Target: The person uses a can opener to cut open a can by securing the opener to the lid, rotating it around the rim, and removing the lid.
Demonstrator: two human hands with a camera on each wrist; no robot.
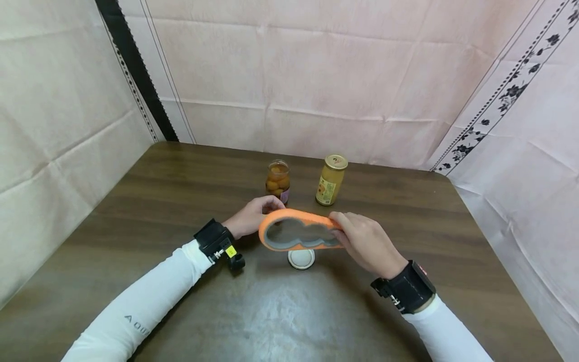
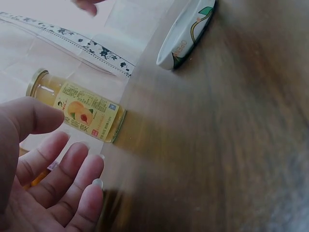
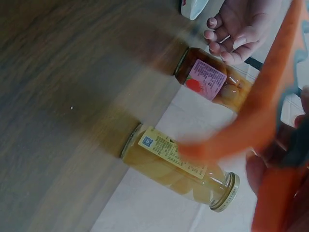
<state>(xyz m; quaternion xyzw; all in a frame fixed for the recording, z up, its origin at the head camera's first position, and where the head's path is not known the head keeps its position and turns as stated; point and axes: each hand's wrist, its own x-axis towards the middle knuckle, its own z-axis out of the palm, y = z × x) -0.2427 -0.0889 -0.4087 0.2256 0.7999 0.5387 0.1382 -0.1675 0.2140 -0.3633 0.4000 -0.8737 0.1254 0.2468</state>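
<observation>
My right hand point(image 1: 368, 244) grips an orange jar opener point(image 1: 296, 215) by one end. Its grey scalloped inner edge faces up in the head view, and it blurs across the right wrist view. Just left of it, my left hand point(image 1: 255, 216) hovers with loosely bent fingers and nothing between them. Behind that hand stands a glass jar of dark round fruit point(image 1: 277, 181), with no lid on its rim and a purple label point(image 3: 206, 79). A yellow peach jar point(image 1: 331, 181) with its gold lid on stands upright to the right. Below the opener lies a white jar lid point(image 1: 301, 259), inner side up.
The brown wooden table point(image 1: 203, 311) carries these things. A pale cloth point(image 1: 289, 70) hangs behind it, and more patterned cloth point(image 1: 534, 166) borders the right side. Both jars stand toward the table's back edge.
</observation>
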